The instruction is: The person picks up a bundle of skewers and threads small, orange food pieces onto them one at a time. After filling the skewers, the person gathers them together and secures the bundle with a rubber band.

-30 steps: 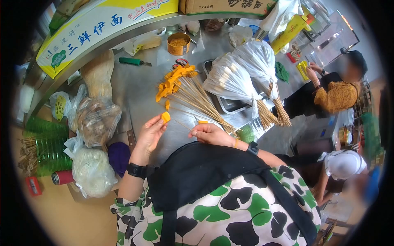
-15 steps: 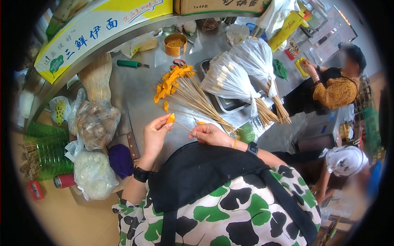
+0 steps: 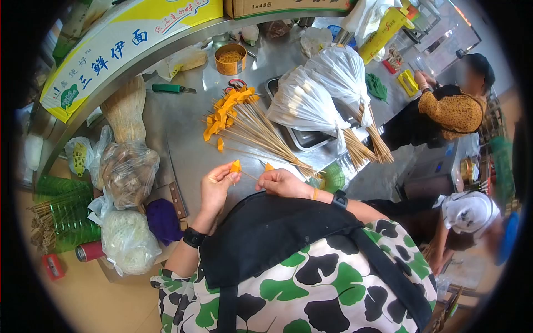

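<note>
My left hand point(image 3: 216, 190) pinches an orange piece point(image 3: 236, 166) at the tip of a thin wooden skewer. The skewer's lower end runs to my right hand point(image 3: 280, 181), whose fingers are closed round it. Another orange piece point(image 3: 270, 166) shows just above my right fingers; what carries it is hidden. Beyond my hands, a fan of skewers point(image 3: 266, 133) with orange pieces on their far ends lies on the metal table point(image 3: 183, 119). One skewer with a small orange piece point(image 3: 220, 145) lies at its near edge.
Bagged skewers point(image 3: 308, 105) rest over a black tray point(image 3: 305, 141). A green-handled knife point(image 3: 173, 89), red-handled scissors point(image 3: 237, 84) and a round tin point(image 3: 230, 60) stand or lie farther back. Bagged food point(image 3: 130, 238) and a knife are left. Two people point(image 3: 452, 111) are at right.
My left hand has moved slightly right, with its fingers now around the orange piece's base. The camera view has shifted a little.
</note>
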A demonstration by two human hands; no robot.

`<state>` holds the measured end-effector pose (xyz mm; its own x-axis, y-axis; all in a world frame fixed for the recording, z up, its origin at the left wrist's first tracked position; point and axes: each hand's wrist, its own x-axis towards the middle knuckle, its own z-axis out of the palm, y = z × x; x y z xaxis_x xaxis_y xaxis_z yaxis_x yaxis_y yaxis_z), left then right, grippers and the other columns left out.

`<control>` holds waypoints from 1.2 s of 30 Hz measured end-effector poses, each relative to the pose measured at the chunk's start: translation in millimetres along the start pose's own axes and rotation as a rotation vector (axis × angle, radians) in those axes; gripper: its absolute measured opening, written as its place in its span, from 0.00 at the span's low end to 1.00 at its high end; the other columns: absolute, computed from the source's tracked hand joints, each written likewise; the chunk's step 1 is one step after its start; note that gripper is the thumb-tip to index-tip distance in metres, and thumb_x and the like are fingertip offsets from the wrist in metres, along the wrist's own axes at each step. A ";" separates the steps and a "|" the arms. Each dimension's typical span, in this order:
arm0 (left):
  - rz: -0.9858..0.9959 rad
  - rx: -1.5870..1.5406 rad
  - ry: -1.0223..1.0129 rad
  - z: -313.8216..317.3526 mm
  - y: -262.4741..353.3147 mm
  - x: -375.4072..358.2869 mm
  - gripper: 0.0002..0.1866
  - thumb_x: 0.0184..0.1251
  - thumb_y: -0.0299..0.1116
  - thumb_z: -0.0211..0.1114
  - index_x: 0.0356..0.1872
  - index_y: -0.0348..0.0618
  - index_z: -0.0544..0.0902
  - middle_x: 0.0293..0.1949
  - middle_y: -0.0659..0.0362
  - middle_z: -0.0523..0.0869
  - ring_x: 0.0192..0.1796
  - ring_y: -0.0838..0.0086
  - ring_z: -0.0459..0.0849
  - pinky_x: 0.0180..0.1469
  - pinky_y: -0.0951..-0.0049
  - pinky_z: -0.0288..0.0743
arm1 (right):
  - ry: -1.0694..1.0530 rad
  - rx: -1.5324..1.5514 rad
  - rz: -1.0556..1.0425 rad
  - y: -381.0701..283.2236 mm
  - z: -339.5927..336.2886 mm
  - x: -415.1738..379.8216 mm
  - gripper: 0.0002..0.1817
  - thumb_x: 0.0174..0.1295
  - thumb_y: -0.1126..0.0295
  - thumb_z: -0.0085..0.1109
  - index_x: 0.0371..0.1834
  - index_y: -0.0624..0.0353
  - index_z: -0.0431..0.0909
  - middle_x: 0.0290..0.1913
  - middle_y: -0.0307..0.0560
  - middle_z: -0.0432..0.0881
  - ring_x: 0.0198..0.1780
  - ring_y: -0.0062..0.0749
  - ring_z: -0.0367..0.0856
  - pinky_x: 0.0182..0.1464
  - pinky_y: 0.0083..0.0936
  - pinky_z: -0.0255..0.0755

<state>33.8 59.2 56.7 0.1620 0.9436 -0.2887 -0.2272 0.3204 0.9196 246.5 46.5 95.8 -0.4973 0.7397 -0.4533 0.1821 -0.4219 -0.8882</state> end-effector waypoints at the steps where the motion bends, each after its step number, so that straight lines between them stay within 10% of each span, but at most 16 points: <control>1: -0.003 -0.001 -0.012 0.9 0.6 -0.3 0.17 0.62 0.20 0.62 0.53 0.30 0.77 0.42 0.52 0.85 0.42 0.75 0.84 0.45 0.78 0.79 | 0.000 -0.002 -0.003 1.1 -0.3 0.7 0.11 0.68 0.65 0.51 0.34 0.58 0.81 0.19 0.28 0.70 0.21 0.12 0.63 0.24 0.14 0.58; 8: -0.033 0.057 -0.133 12.8 -1.3 1.8 0.17 0.62 0.22 0.64 0.52 0.30 0.77 0.42 0.53 0.85 0.42 0.74 0.84 0.44 0.78 0.78 | 0.057 -0.084 0.000 6.9 -3.5 7.9 0.11 0.67 0.65 0.51 0.34 0.58 0.81 0.20 0.29 0.70 0.22 0.11 0.65 0.24 0.14 0.60; 17: -0.199 0.007 -0.135 -2.5 -20.8 23.1 0.19 0.62 0.22 0.63 0.54 0.29 0.75 0.45 0.53 0.83 0.41 0.75 0.83 0.45 0.79 0.78 | 0.523 -1.040 -0.328 17.7 -51.5 -13.8 0.27 0.64 0.45 0.50 0.39 0.64 0.79 0.30 0.59 0.79 0.37 0.55 0.77 0.42 0.39 0.70; 21: -0.358 -0.054 -0.196 -8.6 -37.6 32.5 0.22 0.64 0.23 0.62 0.59 0.30 0.71 0.51 0.51 0.80 0.46 0.72 0.83 0.49 0.76 0.78 | 0.016 -0.659 0.386 14.7 -58.1 -26.2 0.35 0.64 0.38 0.44 0.45 0.66 0.77 0.37 0.56 0.82 0.39 0.43 0.81 0.42 0.33 0.73; 22: -0.376 -0.047 -0.228 -9.7 -43.8 34.2 0.23 0.64 0.24 0.61 0.60 0.30 0.69 0.53 0.51 0.79 0.48 0.71 0.82 0.50 0.76 0.78 | -0.038 -0.513 0.360 7.9 -52.9 -31.0 0.30 0.67 0.46 0.48 0.49 0.67 0.75 0.37 0.45 0.80 0.39 0.24 0.77 0.42 0.21 0.71; 32: -0.271 0.066 -0.484 -0.9 24.0 27.7 0.29 0.65 0.27 0.62 0.66 0.40 0.65 0.58 0.56 0.76 0.52 0.70 0.81 0.54 0.74 0.76 | -0.043 -0.190 0.025 12.5 -49.3 -30.9 0.18 0.66 0.72 0.51 0.59 0.60 0.69 0.35 0.41 0.81 0.33 0.20 0.76 0.38 0.18 0.71; 36: -0.037 -0.008 -0.196 1.7 67.6 28.2 0.32 0.62 0.26 0.64 0.67 0.42 0.61 0.59 0.55 0.73 0.49 0.74 0.80 0.51 0.75 0.75 | -0.013 0.091 -0.053 -32.1 -53.8 -39.3 0.17 0.67 0.76 0.46 0.58 0.61 0.66 0.33 0.38 0.79 0.27 0.14 0.72 0.28 0.12 0.68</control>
<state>24.6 107.3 111.2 0.3538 0.8972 -0.2644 -0.2254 0.3561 0.9069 305.8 59.1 138.0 -0.5155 0.7557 -0.4041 0.0777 -0.4284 -0.9003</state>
